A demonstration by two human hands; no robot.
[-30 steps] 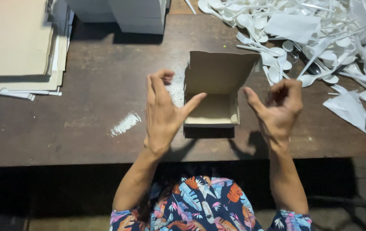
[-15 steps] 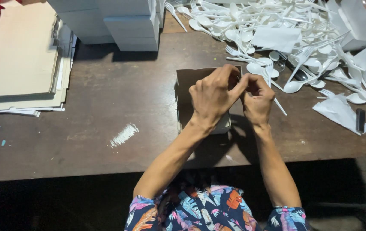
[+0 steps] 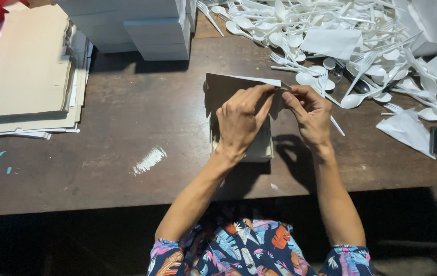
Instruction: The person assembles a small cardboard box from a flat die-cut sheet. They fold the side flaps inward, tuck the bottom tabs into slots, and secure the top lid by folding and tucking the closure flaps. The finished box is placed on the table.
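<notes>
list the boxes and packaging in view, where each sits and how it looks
Small cardboard box: table centre, grey-brown, both hands on its lid.
White boxes: stacked, upper left of centre.
Flat cardboard sheets: left pile, beige.
White paper packets: right, beside plastic cutlery.

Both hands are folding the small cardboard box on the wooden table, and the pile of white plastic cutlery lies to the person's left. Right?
Not quite. In the head view the white plastic cutlery lies to the person's right; both the left hand and right hand are on the small cardboard box.

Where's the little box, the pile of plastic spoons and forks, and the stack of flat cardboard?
small cardboard box (image 3: 228, 88): head view, brown lid flap.
white plastic cutlery pile (image 3: 305, 25): head view, middle.
stack of flat cardboard sheets (image 3: 21, 71): head view, top sheet.
</notes>
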